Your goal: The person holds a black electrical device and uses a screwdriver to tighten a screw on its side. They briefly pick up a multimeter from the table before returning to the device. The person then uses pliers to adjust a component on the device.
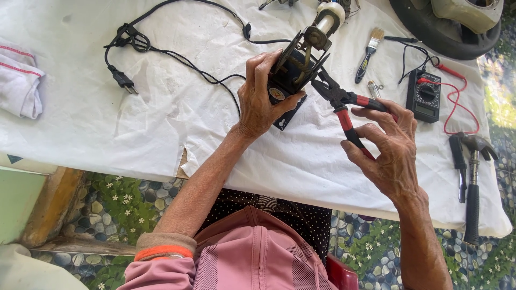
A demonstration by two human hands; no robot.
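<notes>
My left hand grips the small black electric motor; my right hand clamps red-handled pliers onto it, seemingly mid-job, though the nose contact is unclear.

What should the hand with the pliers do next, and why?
Probably squeeze the handles and hold steady. The right hand holds the red-handled pliers, whose tip already meets the metal frame of the black motor part that the left hand lifts above the white cloth.
</notes>
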